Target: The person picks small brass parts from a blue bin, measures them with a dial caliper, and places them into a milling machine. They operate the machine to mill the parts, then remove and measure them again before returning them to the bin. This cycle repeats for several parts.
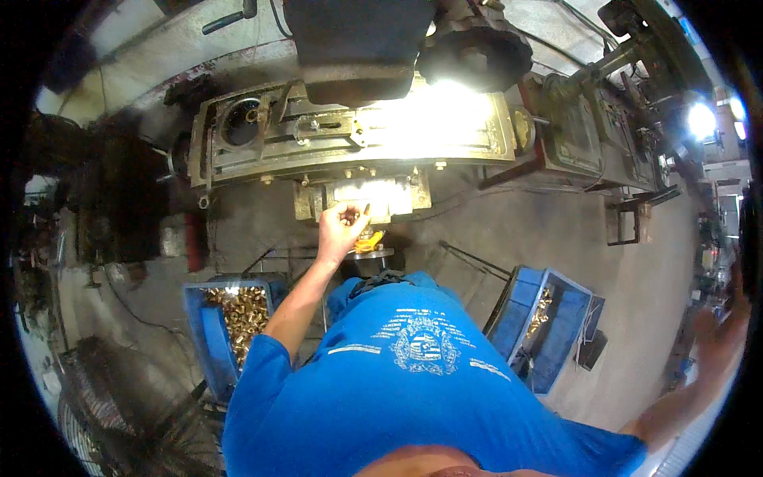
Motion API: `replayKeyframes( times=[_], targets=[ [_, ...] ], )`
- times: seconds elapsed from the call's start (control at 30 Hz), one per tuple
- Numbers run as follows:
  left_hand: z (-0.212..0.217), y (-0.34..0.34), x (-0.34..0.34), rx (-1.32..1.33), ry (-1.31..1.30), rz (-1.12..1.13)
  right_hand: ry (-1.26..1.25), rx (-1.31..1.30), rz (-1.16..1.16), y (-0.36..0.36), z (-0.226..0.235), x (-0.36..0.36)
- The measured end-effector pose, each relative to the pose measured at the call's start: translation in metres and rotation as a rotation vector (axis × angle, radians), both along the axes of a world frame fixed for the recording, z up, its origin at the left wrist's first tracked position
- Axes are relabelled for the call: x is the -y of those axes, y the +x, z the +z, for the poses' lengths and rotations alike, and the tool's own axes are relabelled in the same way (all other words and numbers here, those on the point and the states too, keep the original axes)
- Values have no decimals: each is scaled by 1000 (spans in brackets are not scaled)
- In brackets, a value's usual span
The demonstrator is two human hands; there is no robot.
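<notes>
The person stands at a milling-type machine [350, 135], looking straight down over a blue shirt [413, 374]. The left hand [342, 226] is raised in front of the machine's lower front plate [362, 199], its fingers [350, 213] curled closed around a small brass-coloured piece [354, 216] (only a glint of it shows between thumb and fingertips, so its shape cannot be told). The hand is near the plate but whether it touches it cannot be told.

The right hand [719, 326] is flung out far to the side, near the rim of the picture and blurred; its fingers seem spread and nothing shows in them, though the blur leaves that uncertain.

Two blue crates flank the person on the floor. The left crate [208, 334] holds a heap of brass fittings [248, 314]. The right crate [556, 334], tilted on a stand, shows only a thin streak of brass parts [542, 310] along one side. A bright lamp glare washes over the machine table [445, 119], hiding whatever may be clamped there.

As a judgement, one fitting is in hand at the machine, and the well-filled left crate against the sparse right one suggests that most of the batch is yet to be handled. Which crate feeds and which receives cannot be read from this view.
</notes>
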State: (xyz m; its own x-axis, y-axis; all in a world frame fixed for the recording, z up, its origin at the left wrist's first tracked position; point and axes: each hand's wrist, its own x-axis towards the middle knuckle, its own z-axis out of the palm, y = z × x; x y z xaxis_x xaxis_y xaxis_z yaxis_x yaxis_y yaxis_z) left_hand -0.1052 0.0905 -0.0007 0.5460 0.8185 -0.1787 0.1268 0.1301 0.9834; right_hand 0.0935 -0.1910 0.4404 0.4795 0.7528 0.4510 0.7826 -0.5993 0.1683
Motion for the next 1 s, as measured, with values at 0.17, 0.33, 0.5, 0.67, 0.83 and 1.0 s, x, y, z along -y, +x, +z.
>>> replayKeyframes(
  times=[0.17, 0.33, 0.5, 0.67, 0.83, 1.0],
  targets=[
    [-13, -8, -3, 2, -112, -43, 7, -867, -355, -7, -163, 29],
    [-10, 0, -8, -7, -89, -130, 339, -992, -251, 7, -330, 24],
    [-9, -6, -8, -12, -45, -83, 643, -1372, -64, 26, -405, -7],
    [-9, -12, -5, -33, -40, -55, 538, -1144, -136, 38, -455, -40],
    [-7, -15, -8, -41, -5, -38, 568, -1035, -75, 68, -523, -58],
    [-2, -8, -19, -60, 12, -77, 532, -1113, -149, 67, -517, -71]
  ],
)
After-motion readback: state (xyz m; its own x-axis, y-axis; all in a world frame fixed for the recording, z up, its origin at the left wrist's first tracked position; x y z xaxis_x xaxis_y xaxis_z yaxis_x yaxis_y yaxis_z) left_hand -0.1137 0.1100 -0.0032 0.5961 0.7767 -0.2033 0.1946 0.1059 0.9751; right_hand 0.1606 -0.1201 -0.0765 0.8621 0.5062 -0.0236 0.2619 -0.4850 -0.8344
